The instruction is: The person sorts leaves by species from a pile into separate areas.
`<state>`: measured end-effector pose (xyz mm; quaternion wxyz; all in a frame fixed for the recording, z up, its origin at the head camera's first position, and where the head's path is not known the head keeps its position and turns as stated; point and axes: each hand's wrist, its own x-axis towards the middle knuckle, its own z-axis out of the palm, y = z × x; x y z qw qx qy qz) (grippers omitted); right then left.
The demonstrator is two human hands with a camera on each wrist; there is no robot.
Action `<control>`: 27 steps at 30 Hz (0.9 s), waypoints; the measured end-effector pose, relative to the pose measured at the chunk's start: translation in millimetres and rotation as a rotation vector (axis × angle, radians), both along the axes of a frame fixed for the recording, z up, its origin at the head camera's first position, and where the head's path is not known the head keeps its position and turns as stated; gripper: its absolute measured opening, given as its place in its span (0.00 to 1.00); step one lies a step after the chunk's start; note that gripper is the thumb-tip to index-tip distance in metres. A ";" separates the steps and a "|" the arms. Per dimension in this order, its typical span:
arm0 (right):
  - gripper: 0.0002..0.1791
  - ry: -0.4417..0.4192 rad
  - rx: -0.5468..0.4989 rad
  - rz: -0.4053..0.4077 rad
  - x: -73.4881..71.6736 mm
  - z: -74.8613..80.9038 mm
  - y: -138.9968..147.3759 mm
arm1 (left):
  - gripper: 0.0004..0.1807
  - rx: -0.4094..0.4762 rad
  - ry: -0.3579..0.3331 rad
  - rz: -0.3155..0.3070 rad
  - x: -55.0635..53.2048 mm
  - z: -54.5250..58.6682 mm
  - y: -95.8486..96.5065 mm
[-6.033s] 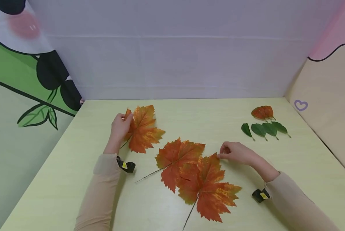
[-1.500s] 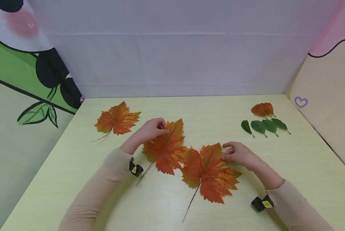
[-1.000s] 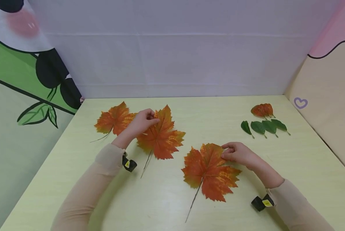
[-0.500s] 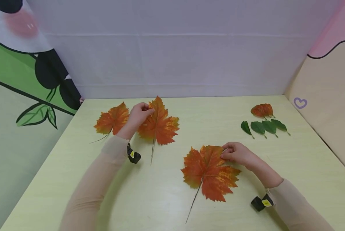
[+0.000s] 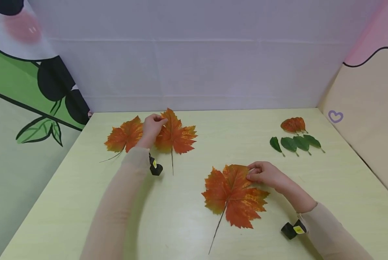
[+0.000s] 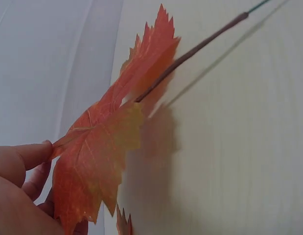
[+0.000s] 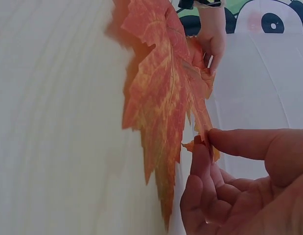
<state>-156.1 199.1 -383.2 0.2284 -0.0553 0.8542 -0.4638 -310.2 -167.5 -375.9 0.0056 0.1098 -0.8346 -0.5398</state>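
Observation:
My left hand point(image 5: 152, 127) pinches the upper left edge of an orange maple leaf point(image 5: 177, 137) near the back of the table. In the left wrist view thumb and fingers grip that maple leaf point(image 6: 92, 161), whose brown stem rises to the right above its shadow. Just left of it lies another orange maple leaf point(image 5: 124, 136), partly covered by my left hand. Front and centre is a third maple leaf point(image 5: 233, 196), its stem toward me. My right hand point(image 5: 267, 175) pinches its upper right tip; the right wrist view shows thumb and finger on that leaf point(image 7: 163, 98).
At the back right of the pale table point(image 5: 181, 224), small reddish-brown leaves point(image 5: 293, 125) overlap each other. Below them several small green leaves point(image 5: 289, 144) lie in a row. A white backdrop point(image 5: 194, 76) stands along the table's far edge, with printed side panels left and right.
My left hand left one maple leaf at the back left, then took the middle one and carried it back and leftward beside it. My right hand stays at the front leaf.

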 end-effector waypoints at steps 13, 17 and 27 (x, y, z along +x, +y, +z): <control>0.21 -0.007 -0.016 -0.012 -2.2 0.5 -2.1 | 0.17 -0.206 -0.021 0.031 -14.2 -14.6 -1.7; 0.21 0.004 -0.013 -0.014 -3.0 0.3 -2.7 | 0.17 -0.243 -0.025 0.037 -15.8 -18.0 -0.7; 0.24 0.031 0.060 -0.031 -6.0 -5.4 -7.5 | 0.16 -0.286 -0.047 0.032 -15.0 -24.0 1.4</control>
